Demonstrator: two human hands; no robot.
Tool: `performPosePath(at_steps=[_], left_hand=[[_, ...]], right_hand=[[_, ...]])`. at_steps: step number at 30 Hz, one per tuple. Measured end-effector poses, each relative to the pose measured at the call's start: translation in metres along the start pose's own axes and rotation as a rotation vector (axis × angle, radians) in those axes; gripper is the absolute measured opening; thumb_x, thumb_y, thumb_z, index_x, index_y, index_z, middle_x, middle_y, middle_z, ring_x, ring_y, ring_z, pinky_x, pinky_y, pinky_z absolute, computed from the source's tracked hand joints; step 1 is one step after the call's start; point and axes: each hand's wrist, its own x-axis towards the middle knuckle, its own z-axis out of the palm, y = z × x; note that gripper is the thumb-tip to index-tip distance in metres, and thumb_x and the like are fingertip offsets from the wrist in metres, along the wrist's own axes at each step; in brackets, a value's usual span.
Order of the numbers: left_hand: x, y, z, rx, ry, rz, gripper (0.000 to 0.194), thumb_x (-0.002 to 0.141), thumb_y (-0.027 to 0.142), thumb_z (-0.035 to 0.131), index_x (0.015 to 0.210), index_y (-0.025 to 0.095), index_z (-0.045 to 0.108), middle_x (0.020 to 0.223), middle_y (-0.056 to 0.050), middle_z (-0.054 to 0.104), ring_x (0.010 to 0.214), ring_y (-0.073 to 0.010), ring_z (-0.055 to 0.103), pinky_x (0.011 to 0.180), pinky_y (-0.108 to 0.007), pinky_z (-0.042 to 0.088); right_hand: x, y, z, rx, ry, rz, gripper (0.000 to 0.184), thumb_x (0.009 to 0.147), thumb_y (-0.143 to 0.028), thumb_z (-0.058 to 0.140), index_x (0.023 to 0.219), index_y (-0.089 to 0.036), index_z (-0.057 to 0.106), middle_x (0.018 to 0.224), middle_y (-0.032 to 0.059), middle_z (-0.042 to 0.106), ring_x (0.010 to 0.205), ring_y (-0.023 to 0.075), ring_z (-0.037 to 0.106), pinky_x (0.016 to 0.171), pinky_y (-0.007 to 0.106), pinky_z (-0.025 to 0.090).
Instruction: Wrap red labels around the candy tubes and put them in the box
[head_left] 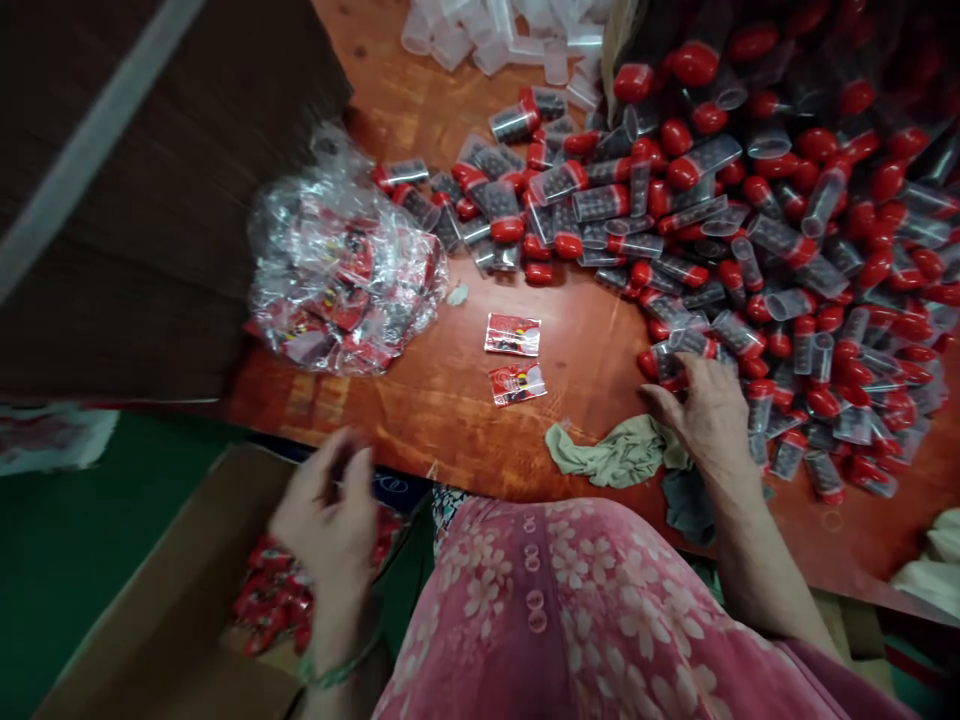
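My left hand (pixel 326 515) is blurred by motion above an open cardboard box (pixel 142 590) at the lower left. Its thumb and fingers are bent and apart, and no object shows between them. At the near left edge of a big pile of clear plastic tubes with red ends (pixel 697 215), my right hand (pixel 711 415) is open. Its thumb and forefinger lie apart beside a red-ended tube (pixel 664 362); whether they grip it is unclear. Two small red printed packets (pixel 513 335) lie flat on the orange-brown table (pixel 420 420) between my hands.
Clear plastic bags holding red packets (pixel 352 275) are heaped at the left. A green cloth (pixel 611 450) lies by the front edge, beside my right hand. Empty translucent tubes (pixel 517 35) are piled at the back. A large dark box (pixel 150 200) stands at the left.
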Motion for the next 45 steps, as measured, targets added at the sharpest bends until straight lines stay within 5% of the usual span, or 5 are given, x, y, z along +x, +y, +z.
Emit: performPosePath(at_steps=[2, 7, 17, 30, 45], left_hand=[[0.003, 0.015, 0.045, 0.223, -0.266, 0.455, 0.032, 0.085, 0.020, 0.069, 0.117, 0.025, 0.070, 0.104, -0.002, 0.074, 0.091, -0.0188, 0.067, 0.086, -0.032, 0.051], [0.007, 0.025, 0.124, 0.492, -0.590, 0.713, 0.033, 0.090, 0.032, 0.063, 0.116, 0.013, 0.067, 0.105, -0.014, 0.069, 0.094, -0.0254, 0.062, 0.083, -0.038, 0.052], [0.017, 0.010, 0.128, 0.579, -0.503, 0.916, 0.024, 0.094, 0.010, 0.046, 0.101, 0.012, 0.070, 0.091, -0.011, 0.069, 0.080, -0.0208, 0.056, 0.073, -0.032, 0.047], [0.019, 0.022, 0.122, 0.435, -0.528, 0.694, 0.018, 0.095, 0.020, 0.055, 0.095, 0.012, 0.071, 0.084, -0.008, 0.068, 0.078, -0.0175, 0.059, 0.072, -0.028, 0.051], [0.026, 0.021, 0.119, 0.150, -0.495, 0.326, 0.018, 0.078, 0.020, 0.075, 0.065, 0.016, 0.064, 0.063, 0.001, 0.063, 0.058, -0.0114, 0.058, 0.056, -0.024, 0.044]], right_hand=[[0.001, 0.000, 0.001, 0.048, -0.022, 0.005, 0.047, 0.090, -0.043, 0.058, 0.123, -0.010, 0.060, 0.108, 0.0205, 0.067, 0.100, 0.0336, 0.058, 0.089, 0.048, 0.048], [0.003, -0.005, -0.007, 0.340, -0.060, 0.148, 0.052, 0.087, -0.034, 0.060, 0.135, -0.016, 0.052, 0.101, 0.0126, 0.069, 0.082, 0.0255, 0.064, 0.078, 0.044, 0.054], [0.015, -0.056, 0.007, 1.328, -0.151, 0.452, 0.056, 0.064, -0.030, 0.084, 0.110, -0.028, 0.052, 0.090, -0.0032, 0.068, 0.077, 0.0155, 0.070, 0.071, 0.029, 0.059], [0.013, -0.077, 0.028, 1.034, -0.189, 0.226, 0.045, 0.079, -0.029, 0.070, 0.121, -0.024, 0.054, 0.090, -0.0006, 0.061, 0.060, 0.0119, 0.052, 0.054, 0.026, 0.046], [0.009, -0.058, 0.018, 0.612, -0.258, -0.247, 0.025, 0.096, -0.025, 0.055, 0.120, -0.022, 0.062, 0.105, 0.0103, 0.063, 0.095, 0.0233, 0.064, 0.083, 0.038, 0.055]])
